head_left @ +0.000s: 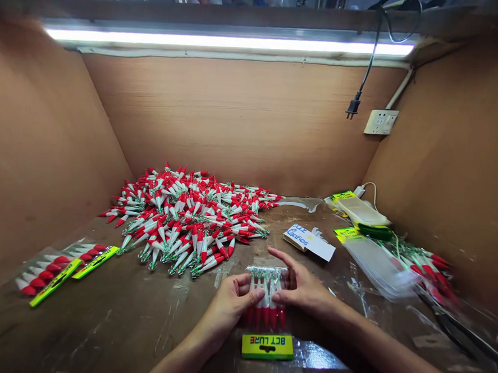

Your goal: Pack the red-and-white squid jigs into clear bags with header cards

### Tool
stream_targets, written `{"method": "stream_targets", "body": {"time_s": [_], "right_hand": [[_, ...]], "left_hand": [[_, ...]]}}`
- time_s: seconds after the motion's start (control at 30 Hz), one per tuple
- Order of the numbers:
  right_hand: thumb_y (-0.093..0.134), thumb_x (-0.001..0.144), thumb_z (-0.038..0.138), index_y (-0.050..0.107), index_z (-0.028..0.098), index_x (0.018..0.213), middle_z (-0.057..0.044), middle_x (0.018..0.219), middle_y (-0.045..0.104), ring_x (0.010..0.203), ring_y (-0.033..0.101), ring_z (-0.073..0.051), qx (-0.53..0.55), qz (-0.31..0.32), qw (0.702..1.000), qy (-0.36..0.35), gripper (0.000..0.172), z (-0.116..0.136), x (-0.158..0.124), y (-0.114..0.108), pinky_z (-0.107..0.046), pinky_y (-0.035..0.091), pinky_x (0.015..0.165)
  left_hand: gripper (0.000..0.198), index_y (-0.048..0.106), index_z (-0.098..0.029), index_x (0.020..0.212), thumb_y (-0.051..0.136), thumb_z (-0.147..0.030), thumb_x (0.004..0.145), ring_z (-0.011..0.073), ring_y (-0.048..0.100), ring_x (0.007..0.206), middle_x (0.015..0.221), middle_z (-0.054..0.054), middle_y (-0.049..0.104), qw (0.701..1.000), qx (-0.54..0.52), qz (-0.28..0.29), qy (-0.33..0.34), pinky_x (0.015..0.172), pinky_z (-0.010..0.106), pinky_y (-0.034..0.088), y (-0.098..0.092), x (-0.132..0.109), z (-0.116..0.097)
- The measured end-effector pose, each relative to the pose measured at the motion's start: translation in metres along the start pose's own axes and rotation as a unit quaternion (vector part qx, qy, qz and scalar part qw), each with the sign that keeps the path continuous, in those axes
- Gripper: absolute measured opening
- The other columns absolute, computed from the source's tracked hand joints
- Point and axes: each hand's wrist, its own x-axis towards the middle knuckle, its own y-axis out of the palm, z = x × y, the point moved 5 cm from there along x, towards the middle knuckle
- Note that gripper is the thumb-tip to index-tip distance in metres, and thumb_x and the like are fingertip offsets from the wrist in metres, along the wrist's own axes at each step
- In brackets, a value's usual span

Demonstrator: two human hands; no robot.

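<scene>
On the brown desk (138,337), a broad heap of red-and-white, spindle-shaped lures with green hooked ends (192,217) lies against the back wall (236,118). Nearer the person than the heap and a little to its right is a clear plastic pack of red-and-white lures (265,318), its yellow-green header card (268,347) towards the person and the lettering upside down. The left hand (230,301) has its grip clamped on the pack's left edge, thumb on top; the right hand (304,285) has its grip closed on the right edge, index finger stretched out towards the heap. Left of the heap lie two filled packs with yellow cards (56,270); right of it, a white card with blue handwriting (308,243) and, farther right, flat clear bags with yellow headers (374,267).
</scene>
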Motion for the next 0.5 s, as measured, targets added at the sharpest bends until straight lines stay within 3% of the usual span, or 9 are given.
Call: {"method": "stream_targets", "body": {"time_s": [0.07,0.17,0.27,0.37,0.4,0.43,0.5], "right_hand": [[0.088,0.070,0.036,0.036,0.023,0.152,0.005,0.071,0.060,0.060,0.054,-0.011,-0.004,-0.020,1.000,0.016,0.098,-0.008,0.003,-0.005,-0.021,0.040,0.056],[0.087,0.071,0.041,0.041,0.018,0.150,0.008,0.062,0.055,0.054,0.048,-0.009,-0.002,-0.041,0.999,0.017,0.095,-0.014,0.007,-0.009,-0.020,0.033,0.053],[0.079,0.078,0.051,0.037,0.018,0.152,0.003,0.069,0.062,0.059,0.057,-0.013,0.004,-0.048,0.999,0.016,0.092,-0.012,0.008,-0.013,-0.025,0.044,0.060],[0.062,0.090,0.052,0.033,0.020,0.154,-0.008,0.095,0.072,0.085,0.068,-0.022,-0.126,-0.111,0.985,-0.029,0.077,0.004,0.006,-0.034,-0.037,0.052,0.080],[0.060,0.091,0.049,0.035,0.022,0.154,-0.011,0.108,0.072,0.098,0.067,-0.025,-0.220,-0.155,0.961,-0.059,0.073,0.013,0.004,-0.045,-0.041,0.050,0.090],[0.062,0.090,0.046,0.037,0.022,0.153,-0.014,0.121,0.068,0.111,0.062,-0.028,-0.328,-0.203,0.919,-0.086,0.072,0.023,0.001,-0.058,-0.045,0.046,0.099],[0.070,0.082,0.039,0.038,0.021,0.153,-0.017,0.142,0.055,0.131,0.048,-0.034,-0.522,-0.282,0.798,-0.103,0.079,0.038,-0.005,-0.083,-0.050,0.034,0.112]], "left_hand": [[0.042,0.070,-0.009,0.110,0.082,-0.035,0.079,0.0263,0.074,0.085,0.099,0.015,0.077,0.999,-0.021,-0.030,-0.001,0.081,0.035,0.057,-0.001,-0.002,0.001],[0.043,0.071,-0.009,0.108,0.083,-0.038,0.078,0.0237,0.075,0.079,0.096,0.015,0.077,0.996,-0.054,-0.055,-0.033,0.074,0.031,0.058,0.000,-0.003,0.002],[0.035,0.072,-0.009,0.102,0.082,-0.034,0.079,0.0199,0.074,0.072,0.090,0.014,0.077,0.992,-0.081,-0.069,-0.074,0.067,0.025,0.057,-0.004,-0.005,0.000],[0.021,0.071,-0.011,0.095,0.079,-0.025,0.080,0.0173,0.072,0.066,0.084,0.010,0.077,0.985,-0.090,-0.127,-0.067,0.066,0.026,0.058,-0.035,-0.018,-0.021],[0.018,0.071,-0.012,0.097,0.076,-0.022,0.083,0.0172,0.071,0.065,0.084,0.009,0.077,0.981,-0.082,-0.169,-0.056,0.067,0.028,0.059,-0.056,-0.026,-0.035],[0.017,0.070,-0.014,0.104,0.070,-0.021,0.088,0.0180,0.072,0.070,0.089,0.008,0.077,0.972,-0.076,-0.218,-0.039,0.072,0.030,0.060,-0.082,-0.037,-0.051],[0.023,0.068,-0.016,0.108,0.054,-0.009,0.092,0.0149,0.072,0.076,0.094,0.004,0.077,0.926,-0.060,-0.368,0.058,0.074,0.025,0.059,-0.148,-0.065,-0.095]]}}
